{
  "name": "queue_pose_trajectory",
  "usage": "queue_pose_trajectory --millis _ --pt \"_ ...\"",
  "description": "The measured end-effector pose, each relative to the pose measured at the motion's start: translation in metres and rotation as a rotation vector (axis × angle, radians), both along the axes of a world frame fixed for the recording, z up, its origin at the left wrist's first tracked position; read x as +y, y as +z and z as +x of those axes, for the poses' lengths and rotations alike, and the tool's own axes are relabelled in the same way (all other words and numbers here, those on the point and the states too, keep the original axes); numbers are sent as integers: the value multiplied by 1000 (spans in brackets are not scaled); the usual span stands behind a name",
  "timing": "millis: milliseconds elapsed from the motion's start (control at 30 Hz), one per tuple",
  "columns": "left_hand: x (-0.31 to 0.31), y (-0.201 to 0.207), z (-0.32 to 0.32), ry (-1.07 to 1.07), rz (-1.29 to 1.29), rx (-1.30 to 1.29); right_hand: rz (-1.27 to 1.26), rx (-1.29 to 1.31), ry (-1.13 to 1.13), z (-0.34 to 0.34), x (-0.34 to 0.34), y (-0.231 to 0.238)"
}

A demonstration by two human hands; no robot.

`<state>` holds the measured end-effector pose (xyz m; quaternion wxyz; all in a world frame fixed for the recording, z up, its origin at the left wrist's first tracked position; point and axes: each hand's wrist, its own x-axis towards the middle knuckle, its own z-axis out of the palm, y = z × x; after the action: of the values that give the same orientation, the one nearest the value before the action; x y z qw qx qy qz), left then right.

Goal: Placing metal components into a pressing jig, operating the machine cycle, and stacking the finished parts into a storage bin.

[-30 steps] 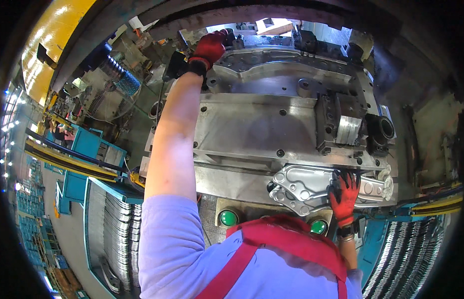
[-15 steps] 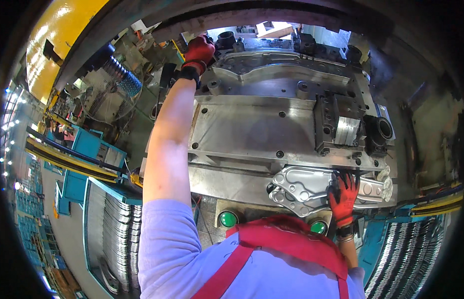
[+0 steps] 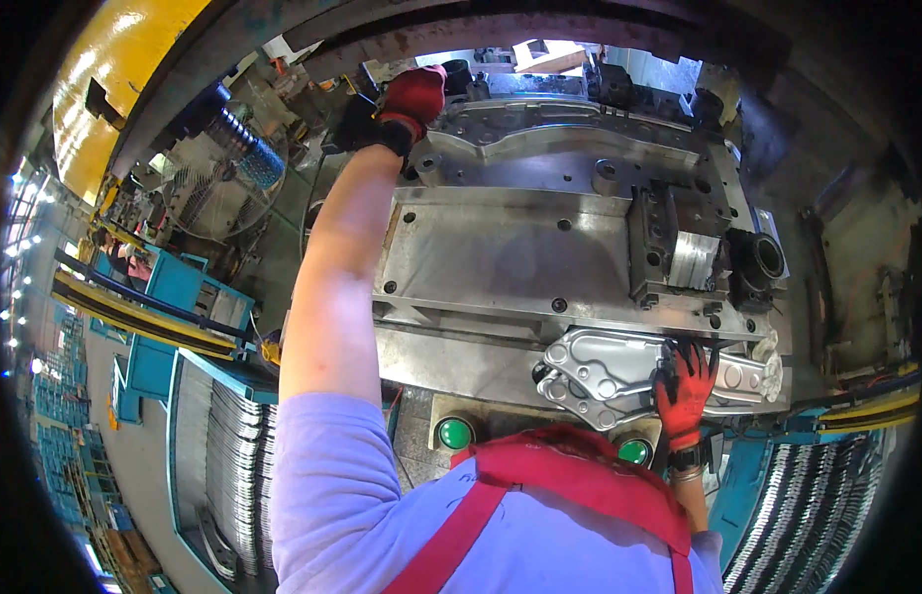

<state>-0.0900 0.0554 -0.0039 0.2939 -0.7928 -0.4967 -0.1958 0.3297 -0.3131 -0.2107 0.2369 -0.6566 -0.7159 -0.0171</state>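
Observation:
My left hand, in a red glove, reaches to the far left corner of a large steel press die. Its fingers are closed in a fist, and whatever they hold is hidden. A black object shows beside that wrist. Along the far side of the die lies a long, curved metal shape. My right hand, in a red glove with dark fingers, rests with fingers stretched over silvery stamped metal parts at the die's near right edge. These parts overlap one another.
Two green buttons, one left and one right, sit just before me. Blue racks of stacked metal parts stand at left and right. A steel block rises from the die; a fan stands left.
My left fist has shifted slightly right along the far corner of the die, and the black object beside the wrist has moved up and right. My right hand stays on the stamped parts.

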Motion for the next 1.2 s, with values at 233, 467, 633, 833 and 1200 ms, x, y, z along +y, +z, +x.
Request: queue_pose_trajectory --millis 233,467,633,833,1200 --pt "8 -56 -4 91 -151 -147 4 29 -15 3 -1 -3" --pt "14 -24 -10 157 -168 -171 -5 30 -8 -1 -1 5" --pt "-3 -8 3 316 -251 -133 -22 27 -8 3 -3 -1" --pt "-1 -22 7 467 -502 -59 6 44 -17 -1 0 -1" --pt "-2 -13 -10 353 -314 -375 -27 9 5 1 -1 2"
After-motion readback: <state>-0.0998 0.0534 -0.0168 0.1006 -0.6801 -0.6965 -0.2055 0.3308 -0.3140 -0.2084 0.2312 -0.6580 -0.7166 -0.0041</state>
